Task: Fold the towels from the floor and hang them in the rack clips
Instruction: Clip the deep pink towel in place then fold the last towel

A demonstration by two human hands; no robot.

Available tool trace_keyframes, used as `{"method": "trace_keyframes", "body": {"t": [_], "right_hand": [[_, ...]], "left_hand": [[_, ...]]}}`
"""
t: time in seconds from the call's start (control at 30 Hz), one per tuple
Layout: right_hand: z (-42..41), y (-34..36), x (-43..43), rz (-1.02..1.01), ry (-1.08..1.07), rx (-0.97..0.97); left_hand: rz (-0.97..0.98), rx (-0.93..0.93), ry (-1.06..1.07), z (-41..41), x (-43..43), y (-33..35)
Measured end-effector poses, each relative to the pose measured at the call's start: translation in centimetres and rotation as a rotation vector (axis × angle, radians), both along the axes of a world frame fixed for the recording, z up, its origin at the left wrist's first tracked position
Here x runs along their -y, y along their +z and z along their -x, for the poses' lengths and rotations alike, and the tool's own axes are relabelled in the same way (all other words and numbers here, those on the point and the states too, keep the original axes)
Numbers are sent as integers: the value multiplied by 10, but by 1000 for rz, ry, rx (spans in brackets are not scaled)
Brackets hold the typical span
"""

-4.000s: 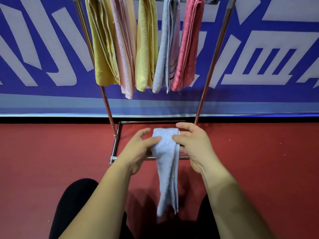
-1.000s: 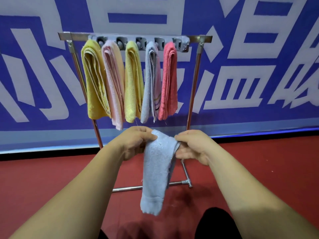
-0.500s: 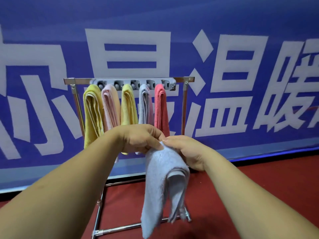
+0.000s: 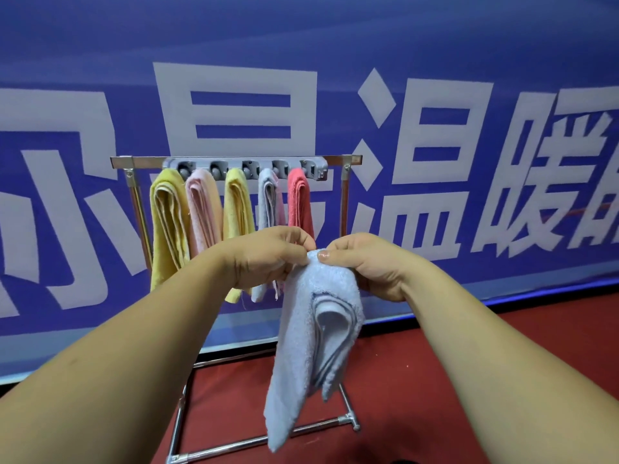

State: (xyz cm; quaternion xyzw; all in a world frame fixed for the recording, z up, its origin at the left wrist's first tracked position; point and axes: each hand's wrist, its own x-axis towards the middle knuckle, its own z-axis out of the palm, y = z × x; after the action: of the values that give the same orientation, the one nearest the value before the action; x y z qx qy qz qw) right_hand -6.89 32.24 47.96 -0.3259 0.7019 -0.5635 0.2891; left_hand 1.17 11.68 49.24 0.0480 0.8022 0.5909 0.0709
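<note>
Banner (image 4: 435,45) unchanged; left hand (image 4: 268,256), right hand (image 4: 365,262) still pinch blue towel (image 4: 311,329).

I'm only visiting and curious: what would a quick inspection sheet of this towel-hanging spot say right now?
Surface: red floor; the rack stands on it.
Job's things: metal rack with a grey clip strip. Yellow towel, pink towel, second yellow towel, grey-blue towel and red towel hang folded from it. A folded light blue towel is held up in front of the rack.
Clutter: nothing seen.
Hands: left hand and right hand each pinch the light blue towel's top edge.
Cables: nothing seen.
Surroundings: blue banner with large white characters behind the rack.
</note>
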Motion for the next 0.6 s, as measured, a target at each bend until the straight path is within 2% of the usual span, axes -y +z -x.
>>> {"method": "trace_keyframes", "body": {"t": [0.17, 0.33, 0.5, 0.6], "right_hand": [[-1, 3, 3, 23, -14, -8], [2, 9, 4, 101, -75, -19], [10, 20, -10, 18, -112, 34], [17, 25, -16, 16, -115, 73]], "left_hand": [[14, -40, 77, 6, -8, -6], [32, 58, 13, 1, -10, -24], [-86, 7, 95, -4, 1, -18], [-76, 32, 77, -1, 2, -12]]}}
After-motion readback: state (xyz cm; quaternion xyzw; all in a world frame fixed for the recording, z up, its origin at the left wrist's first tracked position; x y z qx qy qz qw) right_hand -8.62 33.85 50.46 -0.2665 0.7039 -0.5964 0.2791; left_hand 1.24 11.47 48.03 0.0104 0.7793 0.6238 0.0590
